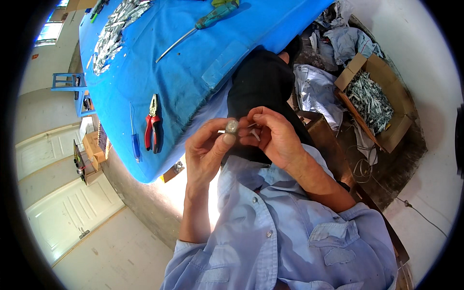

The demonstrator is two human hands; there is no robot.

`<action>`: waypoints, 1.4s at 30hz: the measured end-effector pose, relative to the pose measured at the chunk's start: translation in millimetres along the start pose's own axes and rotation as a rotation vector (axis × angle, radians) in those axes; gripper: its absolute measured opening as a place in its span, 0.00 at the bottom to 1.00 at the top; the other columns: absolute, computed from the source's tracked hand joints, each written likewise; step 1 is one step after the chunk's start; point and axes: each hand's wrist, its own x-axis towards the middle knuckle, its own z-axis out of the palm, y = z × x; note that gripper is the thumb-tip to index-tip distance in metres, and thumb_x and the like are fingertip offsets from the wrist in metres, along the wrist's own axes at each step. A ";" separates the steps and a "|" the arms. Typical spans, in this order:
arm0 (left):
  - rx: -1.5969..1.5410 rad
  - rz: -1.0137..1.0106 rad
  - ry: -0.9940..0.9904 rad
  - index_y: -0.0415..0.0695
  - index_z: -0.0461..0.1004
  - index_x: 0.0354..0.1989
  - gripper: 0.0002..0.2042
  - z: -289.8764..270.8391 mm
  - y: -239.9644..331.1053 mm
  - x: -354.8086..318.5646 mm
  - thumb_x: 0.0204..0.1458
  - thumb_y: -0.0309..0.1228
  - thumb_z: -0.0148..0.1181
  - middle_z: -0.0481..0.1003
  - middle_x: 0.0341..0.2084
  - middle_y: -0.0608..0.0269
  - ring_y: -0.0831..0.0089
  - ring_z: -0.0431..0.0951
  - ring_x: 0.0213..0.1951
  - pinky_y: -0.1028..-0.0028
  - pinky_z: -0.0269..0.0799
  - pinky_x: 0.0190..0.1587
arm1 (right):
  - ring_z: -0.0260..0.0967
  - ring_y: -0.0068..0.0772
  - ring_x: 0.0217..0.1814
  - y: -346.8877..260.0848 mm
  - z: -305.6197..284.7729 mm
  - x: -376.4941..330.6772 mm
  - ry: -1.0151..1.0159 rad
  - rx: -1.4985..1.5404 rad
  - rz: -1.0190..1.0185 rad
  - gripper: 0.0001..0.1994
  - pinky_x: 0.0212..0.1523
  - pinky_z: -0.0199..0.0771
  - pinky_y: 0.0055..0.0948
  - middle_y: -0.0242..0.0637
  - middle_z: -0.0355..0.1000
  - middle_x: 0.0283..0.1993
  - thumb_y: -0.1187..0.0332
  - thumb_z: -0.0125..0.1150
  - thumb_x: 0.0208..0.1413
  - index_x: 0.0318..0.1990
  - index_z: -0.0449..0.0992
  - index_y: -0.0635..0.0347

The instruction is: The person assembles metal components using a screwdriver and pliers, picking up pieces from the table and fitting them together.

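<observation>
Both hands are held together over my lap, close to the blue-covered table's edge. My left hand (209, 147) pinches a small round silvery piece (232, 126) between thumb and fingers; its exact kind does not show. Just to the right, my right hand (275, 137) has its fingers curled around a small thin white piece (254, 134), too small to name. The fingertips of the two hands nearly meet. Nearest on the table lie combination pliers (153, 124) with red and black handles. A small blue-handled screwdriver (135, 140) lies left of them.
A larger screwdriver (209, 20) with a teal handle lies farther back on the blue cloth (179, 72). Behind it at the left is a heap of silvery strips (113, 36). On the right, an open cardboard box (403, 96) holds similar strips, beside crumpled silver bags (316, 89).
</observation>
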 end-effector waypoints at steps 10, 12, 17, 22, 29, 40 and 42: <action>-0.186 -0.161 0.002 0.33 0.78 0.53 0.22 -4.6 -10.5 -1.4 0.73 0.44 0.50 0.81 0.35 0.59 0.71 0.79 0.36 0.71 0.76 0.42 | 0.78 0.45 0.53 -53.7 -48.0 -9.2 0.152 0.025 -0.324 0.07 0.54 0.82 0.44 0.48 0.78 0.52 0.71 0.53 0.67 0.47 0.75 0.63; -0.199 -0.202 0.023 0.32 0.76 0.56 0.22 -6.8 -10.4 0.4 0.74 0.43 0.48 0.80 0.34 0.59 0.72 0.79 0.35 0.70 0.76 0.41 | 0.77 0.43 0.52 -64.9 -59.1 -12.1 0.263 0.004 -0.408 0.07 0.55 0.82 0.43 0.46 0.77 0.48 0.72 0.53 0.67 0.46 0.74 0.64; -0.120 -0.126 0.012 0.32 0.74 0.59 0.22 -13.7 -19.6 4.3 0.73 0.41 0.49 0.81 0.31 0.60 0.75 0.79 0.32 0.76 0.74 0.36 | 0.75 0.37 0.45 -85.9 -127.7 -13.4 0.586 -0.096 -0.516 0.06 0.51 0.80 0.37 0.42 0.76 0.42 0.72 0.54 0.64 0.41 0.76 0.64; -0.044 -0.062 0.018 0.36 0.78 0.55 0.19 -10.5 -21.7 8.9 0.70 0.41 0.56 0.81 0.30 0.60 0.75 0.79 0.32 0.75 0.73 0.37 | 0.75 0.38 0.44 -100.6 -194.7 -12.7 0.759 -0.048 -0.499 0.05 0.49 0.80 0.36 0.40 0.75 0.41 0.72 0.57 0.61 0.38 0.78 0.64; 0.020 -0.048 0.050 0.40 0.81 0.52 0.18 -19.9 -22.5 10.7 0.69 0.43 0.58 0.81 0.30 0.61 0.76 0.77 0.31 0.75 0.72 0.37 | 0.74 0.57 0.58 -223.7 -275.2 -102.2 1.710 -1.389 -1.069 0.21 0.63 0.70 0.48 0.55 0.78 0.55 0.59 0.61 0.57 0.51 0.80 0.66; 0.018 -0.022 0.097 0.40 0.82 0.50 0.16 -16.6 -8.3 19.1 0.66 0.41 0.62 0.80 0.29 0.62 0.77 0.76 0.33 0.74 0.71 0.40 | 0.79 0.59 0.47 -112.5 -329.0 -67.3 1.028 -1.673 -0.130 0.22 0.47 0.77 0.50 0.57 0.80 0.44 0.53 0.50 0.65 0.44 0.81 0.65; 0.025 -0.021 0.113 0.40 0.82 0.51 0.16 -19.5 -7.1 19.6 0.66 0.41 0.61 0.80 0.29 0.62 0.77 0.76 0.33 0.74 0.71 0.40 | 0.77 0.63 0.50 -76.6 -325.6 -48.5 0.897 -1.726 -0.119 0.24 0.51 0.76 0.54 0.59 0.79 0.46 0.52 0.46 0.67 0.45 0.80 0.66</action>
